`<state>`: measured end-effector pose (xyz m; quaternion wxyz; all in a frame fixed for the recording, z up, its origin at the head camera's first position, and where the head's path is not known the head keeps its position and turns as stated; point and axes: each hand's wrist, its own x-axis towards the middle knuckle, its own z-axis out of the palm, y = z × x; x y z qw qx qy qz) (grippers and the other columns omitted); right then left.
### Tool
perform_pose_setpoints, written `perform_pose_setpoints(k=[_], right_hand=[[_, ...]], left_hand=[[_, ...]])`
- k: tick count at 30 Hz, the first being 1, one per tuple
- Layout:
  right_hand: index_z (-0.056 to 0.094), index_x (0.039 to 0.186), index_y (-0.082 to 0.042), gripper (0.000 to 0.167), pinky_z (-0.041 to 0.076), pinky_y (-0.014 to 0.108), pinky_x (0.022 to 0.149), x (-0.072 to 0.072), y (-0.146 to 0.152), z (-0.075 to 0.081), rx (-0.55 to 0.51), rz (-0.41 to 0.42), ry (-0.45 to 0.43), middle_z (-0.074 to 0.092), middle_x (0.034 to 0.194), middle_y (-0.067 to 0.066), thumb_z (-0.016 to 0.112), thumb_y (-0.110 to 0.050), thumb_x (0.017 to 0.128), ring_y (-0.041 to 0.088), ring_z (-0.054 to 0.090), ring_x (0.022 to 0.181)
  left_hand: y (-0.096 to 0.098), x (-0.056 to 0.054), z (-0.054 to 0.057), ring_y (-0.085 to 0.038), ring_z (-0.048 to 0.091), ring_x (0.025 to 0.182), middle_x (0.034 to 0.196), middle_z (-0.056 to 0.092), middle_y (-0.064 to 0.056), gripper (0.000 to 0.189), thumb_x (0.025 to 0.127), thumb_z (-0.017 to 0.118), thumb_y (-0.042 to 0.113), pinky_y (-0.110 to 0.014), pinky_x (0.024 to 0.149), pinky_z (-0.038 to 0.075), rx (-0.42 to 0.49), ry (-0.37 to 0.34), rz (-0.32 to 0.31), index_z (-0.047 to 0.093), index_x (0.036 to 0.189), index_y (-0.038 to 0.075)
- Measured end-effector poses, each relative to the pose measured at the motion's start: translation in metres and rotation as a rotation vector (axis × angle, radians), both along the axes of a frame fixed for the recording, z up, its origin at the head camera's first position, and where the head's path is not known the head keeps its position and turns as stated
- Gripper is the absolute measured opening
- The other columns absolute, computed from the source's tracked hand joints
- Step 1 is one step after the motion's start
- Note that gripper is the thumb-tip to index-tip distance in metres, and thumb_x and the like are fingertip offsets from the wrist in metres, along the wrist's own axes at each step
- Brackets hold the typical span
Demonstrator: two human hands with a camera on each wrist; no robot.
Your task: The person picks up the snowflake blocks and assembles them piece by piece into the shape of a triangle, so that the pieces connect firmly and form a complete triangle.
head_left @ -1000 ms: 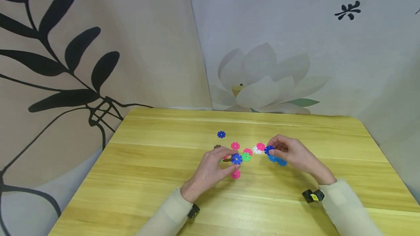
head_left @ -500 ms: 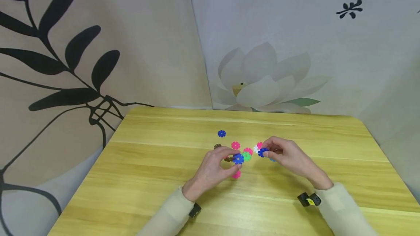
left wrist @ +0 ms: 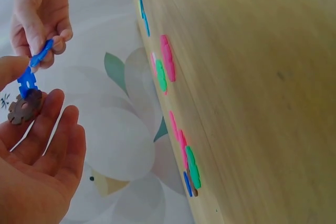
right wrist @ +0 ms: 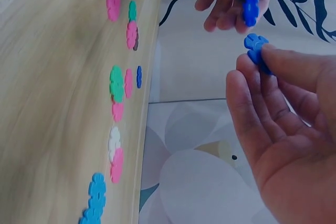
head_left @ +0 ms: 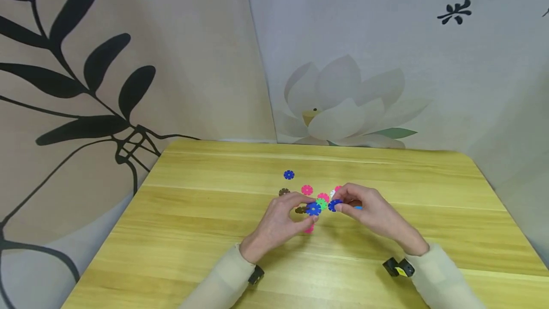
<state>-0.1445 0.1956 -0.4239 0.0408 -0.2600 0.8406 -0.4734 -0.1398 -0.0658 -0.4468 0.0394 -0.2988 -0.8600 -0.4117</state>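
My left hand (head_left: 276, 225) pinches a blue notched snowflake disc (head_left: 313, 209) between thumb and fingers. Slotted into that disc is a brown snowflake disc (left wrist: 25, 107), seen best in the left wrist view. Opposite it, my right hand (head_left: 373, 209) pinches a second blue snowflake disc (right wrist: 255, 51) by its edge. A narrow gap separates the two blue discs in the right wrist view. Both hands are raised over the table. Beneath and behind them lie a green disc (head_left: 321, 203), pink discs (head_left: 307, 190) and a white disc (right wrist: 114, 142), partly hidden by the hands.
Farther back on the wooden table (head_left: 214, 185) lies a dark blue disc (head_left: 289, 174), with a brown disc (head_left: 284, 191) nearer. Light blue discs (right wrist: 96, 195) lie by the right hand. A printed cloth backdrop (head_left: 206, 51) rises behind the table's far edge.
My right hand has moved left with its blue disc, from over the light blue discs to close beside the left hand's disc. The left hand has shifted slightly right.
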Motion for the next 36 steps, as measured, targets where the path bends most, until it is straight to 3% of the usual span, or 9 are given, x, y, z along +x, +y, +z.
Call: perform_pose_setpoints(k=[4,11,17,28,32,36], right_hand=[[0.069,0.107,-0.014,0.010,0.060,0.027,0.083,0.001,-0.002,0.001,0.008,0.004,0.024,0.071,0.096,-0.005,0.072,-0.010,0.098,0.013,0.069,0.087],[0.069,0.107,-0.014,0.009,0.060,0.028,0.082,0.003,-0.006,0.001,0.005,0.015,0.031,0.072,0.098,-0.001,0.072,-0.010,0.098,0.023,0.071,0.089],[0.069,0.107,-0.012,0.010,0.060,0.029,0.082,0.003,-0.009,0.000,0.025,0.036,0.046,0.072,0.099,-0.001,0.071,-0.009,0.098,0.014,0.069,0.089],[0.071,0.104,-0.013,0.013,0.061,0.030,0.080,0.004,-0.014,-0.006,0.020,0.022,0.102,0.071,0.097,-0.005,0.073,-0.003,0.095,0.010,0.068,0.087],[0.071,0.100,-0.013,0.013,0.061,0.028,0.076,0.005,-0.017,-0.008,0.004,0.000,0.158,0.070,0.093,-0.004,0.076,-0.003,0.093,0.007,0.068,0.082],[0.073,0.096,-0.013,0.018,0.061,0.027,0.072,0.007,-0.020,-0.010,-0.019,-0.021,0.231,0.068,0.088,-0.008,0.079,0.001,0.088,0.005,0.066,0.078]], left_hand=[[0.001,0.000,0.000,-0.019,0.067,0.114,0.123,0.072,-0.002,0.039,0.092,0.081,0.027,-0.041,0.100,0.054,-0.003,0.003,0.004,0.072,0.126,0.009],[0.002,0.000,-0.001,-0.022,0.068,0.113,0.121,0.072,-0.001,0.040,0.092,0.081,0.026,-0.039,0.099,0.055,0.013,-0.014,-0.003,0.072,0.127,0.009],[0.003,0.000,-0.001,-0.022,0.070,0.112,0.123,0.072,-0.003,0.041,0.091,0.082,0.022,-0.035,0.099,0.055,0.011,-0.019,-0.024,0.071,0.128,0.009],[0.004,-0.001,-0.001,-0.022,0.070,0.111,0.123,0.073,-0.006,0.042,0.090,0.083,0.022,-0.034,0.097,0.056,-0.026,-0.002,-0.022,0.072,0.127,0.008],[0.004,-0.001,0.001,-0.018,0.071,0.108,0.120,0.075,-0.007,0.040,0.088,0.084,0.022,-0.028,0.093,0.057,-0.009,0.007,-0.026,0.074,0.124,0.006],[0.004,-0.002,0.004,-0.011,0.071,0.094,0.115,0.076,-0.009,0.040,0.086,0.086,0.020,-0.020,0.078,0.057,0.041,-0.025,-0.038,0.075,0.121,0.003]])
